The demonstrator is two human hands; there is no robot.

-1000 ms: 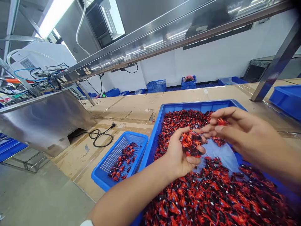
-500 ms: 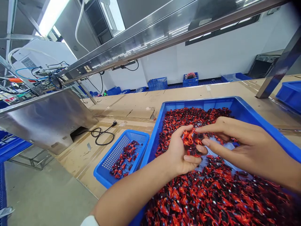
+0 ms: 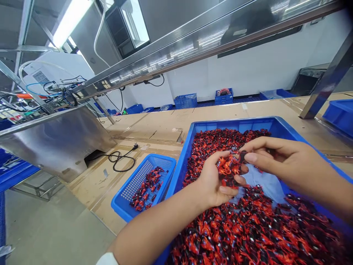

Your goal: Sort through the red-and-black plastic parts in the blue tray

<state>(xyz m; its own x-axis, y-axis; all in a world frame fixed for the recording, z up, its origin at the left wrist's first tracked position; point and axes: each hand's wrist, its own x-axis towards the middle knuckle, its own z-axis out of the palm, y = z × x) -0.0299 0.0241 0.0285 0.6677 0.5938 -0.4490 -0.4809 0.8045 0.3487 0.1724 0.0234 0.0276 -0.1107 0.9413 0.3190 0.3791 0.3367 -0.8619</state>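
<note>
Cupped palm up, my left hand [image 3: 216,180] holds several small red and black pieces [image 3: 228,165] above a large blue bin. My right hand [image 3: 278,154] comes in from the right, its thumb and forefinger pinching one dark piece [image 3: 242,157] at the edge of the handful. Below both hands, the large blue bin [image 3: 289,130] is filled with many such pieces [image 3: 234,235], and part of a pale sheet [image 3: 266,184] shows among them. To the left, a smaller blue basket [image 3: 117,204] with perforated walls holds a smaller heap of the same pieces [image 3: 146,186].
A black cable with a plug [image 3: 121,162] lies on the cardboard-covered table [image 3: 154,125], beside a steel housing [image 3: 57,141]. A slanted metal post [image 3: 328,81] rises at the right, near another blue bin [image 3: 340,114]. A metal beam crosses overhead.
My right thumb and forefinger have drawn slightly right, with a dark piece now between their tips. My left hand still holds its handful. The view has shifted slightly.
</note>
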